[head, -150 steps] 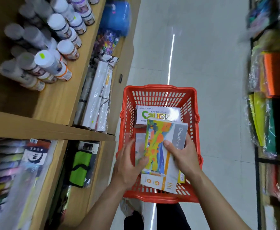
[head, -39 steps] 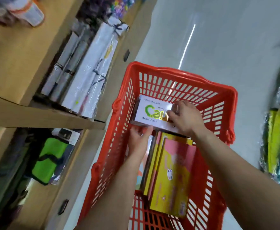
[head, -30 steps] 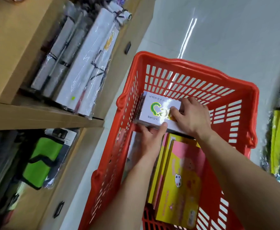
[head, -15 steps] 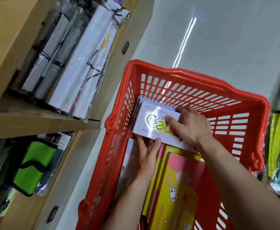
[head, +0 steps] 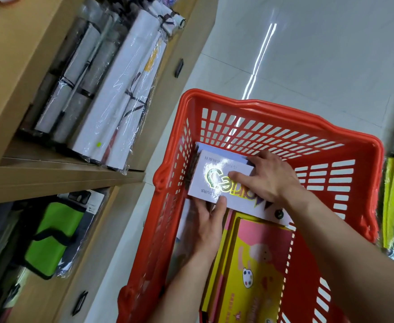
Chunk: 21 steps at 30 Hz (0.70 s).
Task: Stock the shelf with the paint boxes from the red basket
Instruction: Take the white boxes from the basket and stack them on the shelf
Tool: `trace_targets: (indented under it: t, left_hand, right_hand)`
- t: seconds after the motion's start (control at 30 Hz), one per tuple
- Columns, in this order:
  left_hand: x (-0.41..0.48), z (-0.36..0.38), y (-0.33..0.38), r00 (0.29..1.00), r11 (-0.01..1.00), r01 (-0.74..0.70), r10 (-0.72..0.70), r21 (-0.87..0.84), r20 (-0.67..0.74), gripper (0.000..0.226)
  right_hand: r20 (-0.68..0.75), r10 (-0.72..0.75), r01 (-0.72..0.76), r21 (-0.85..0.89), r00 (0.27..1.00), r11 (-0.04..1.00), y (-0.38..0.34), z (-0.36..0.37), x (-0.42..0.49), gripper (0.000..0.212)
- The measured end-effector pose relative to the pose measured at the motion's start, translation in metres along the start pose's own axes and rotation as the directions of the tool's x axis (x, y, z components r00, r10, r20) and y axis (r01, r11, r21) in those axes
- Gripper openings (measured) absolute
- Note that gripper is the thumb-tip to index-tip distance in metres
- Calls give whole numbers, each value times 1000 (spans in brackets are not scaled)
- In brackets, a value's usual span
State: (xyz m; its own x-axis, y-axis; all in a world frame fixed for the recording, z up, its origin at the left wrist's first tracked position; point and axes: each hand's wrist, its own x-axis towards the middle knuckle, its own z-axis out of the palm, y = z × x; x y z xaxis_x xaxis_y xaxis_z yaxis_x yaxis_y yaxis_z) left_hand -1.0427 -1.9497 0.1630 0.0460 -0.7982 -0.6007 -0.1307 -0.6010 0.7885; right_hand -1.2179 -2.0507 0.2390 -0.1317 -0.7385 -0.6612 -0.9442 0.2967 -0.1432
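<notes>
Looks pretty early in the job to me: the white paint box (head: 217, 180) is only partway out of the red basket (head: 284, 127) at the middle of the frame, left hand (head: 205, 227) pinching its near edge, right hand (head: 268, 180) clamped on its top. More white boxes sit under it, and the yellow-pink boxes (head: 256, 264) at the lower right are all waiting. The wooden shelf (head: 58, 176) on the left holds wrapped paper rolls (head: 121, 89) up top, a green pouch (head: 51, 236) below. Glossy grey tile floor (head: 308, 54), narrow shop aisle.
</notes>
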Motion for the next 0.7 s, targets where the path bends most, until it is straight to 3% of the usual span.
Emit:
trace_targets:
  t: [0.27, 0.57, 0.7]
  left_hand:
    - [2, 0, -13, 996, 984, -67, 75, 164, -39, 66]
    - [0, 4, -5, 997, 985, -43, 53, 166, -57, 68]
    - [-7, 2, 4, 997, 977, -51, 62, 209, -47, 64]
  right_hand:
    - [160, -21, 1, 120, 987, 993, 1, -4, 6, 122]
    - [221, -10, -43, 231, 975, 972, 2, -7, 12, 124]
    - [214, -15, -16, 144, 977, 989, 1, -4, 12, 130]
